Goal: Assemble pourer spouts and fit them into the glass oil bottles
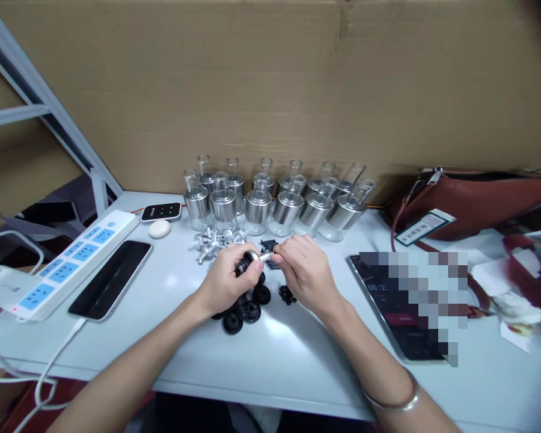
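- The left hand [234, 270] is curled around a black ribbed stopper [247, 261], its thumb lying along the near side.
- A silver pourer spout [265, 257] sticks out from the stopper towards the right; its long axis runs roughly left to right, the right end slightly higher.
- The right hand [309, 270] pinches the area of that right end between thumb and curled fingers; whether a smaller part is tucked inside cannot be told.
- So the piece lies between the two hands, lifted above the table, with the stopper nearer the left hand and the spout's tip nearer the right.
- Below and on the near side of the left hand lie loose black round stoppers [251, 311]; a cluster of small black parts [287, 294] lies just beside the right hand, and more black pieces [267, 245] lie beyond the fingertips.
- Farther off, slightly left, is a heap of silver pourer spouts [219, 240].
- Behind it, two rows of metal-sleeved glass bottles [258, 210] stand before a cardboard panel [270, 78].
- The pale, glossy table [279, 373] carries a power strip [79, 258] and smartphone [112, 279] at left, a partly pixelated tablet [388, 300] at right, and a brown bag [478, 204] at far right.
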{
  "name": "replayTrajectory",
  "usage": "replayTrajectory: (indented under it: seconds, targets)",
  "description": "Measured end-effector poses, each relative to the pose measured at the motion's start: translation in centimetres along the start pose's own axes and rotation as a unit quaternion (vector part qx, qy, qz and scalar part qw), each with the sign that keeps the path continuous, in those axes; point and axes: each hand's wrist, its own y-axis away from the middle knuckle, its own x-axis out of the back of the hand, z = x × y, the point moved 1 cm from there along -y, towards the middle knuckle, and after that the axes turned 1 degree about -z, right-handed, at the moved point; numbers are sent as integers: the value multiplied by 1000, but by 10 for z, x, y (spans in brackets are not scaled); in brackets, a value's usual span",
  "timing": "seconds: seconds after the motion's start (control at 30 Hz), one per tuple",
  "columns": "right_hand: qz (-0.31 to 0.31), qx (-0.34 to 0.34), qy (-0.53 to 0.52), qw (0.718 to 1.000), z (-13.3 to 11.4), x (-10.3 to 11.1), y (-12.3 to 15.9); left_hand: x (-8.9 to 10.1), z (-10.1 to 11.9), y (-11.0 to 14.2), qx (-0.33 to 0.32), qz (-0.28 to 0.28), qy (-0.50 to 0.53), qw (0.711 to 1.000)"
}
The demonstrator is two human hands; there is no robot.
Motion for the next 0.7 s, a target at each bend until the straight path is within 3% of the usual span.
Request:
replayTrajectory:
  seconds: [0.1,0.27,0.33,0.43,0.5,0.6,0.7]
  targets:
    - [9,-33,-18,999,-1,-1,0,-2,-1,1,-93,46,-151,983]
    - [37,-156,-90,983,-3,4,-1,-2,-8,1,-219,135,-322,911]
    - [34,-236,-161,958,2,6,-2,1,-12,0,-222,175,-347,894]
    - [2,-313,-285,906,16,7,-2,5,-15,-2,-199,214,-339,894]
    - [-17,-333,-332,883,25,7,-1,7,-16,-2,-191,227,-328,897]
    - [-53,-356,-339,869,35,10,3,9,-16,-2,-185,237,-318,899]
    - [-144,-358,-342,857,37,13,6,9,-18,-3,-176,243,-313,901]
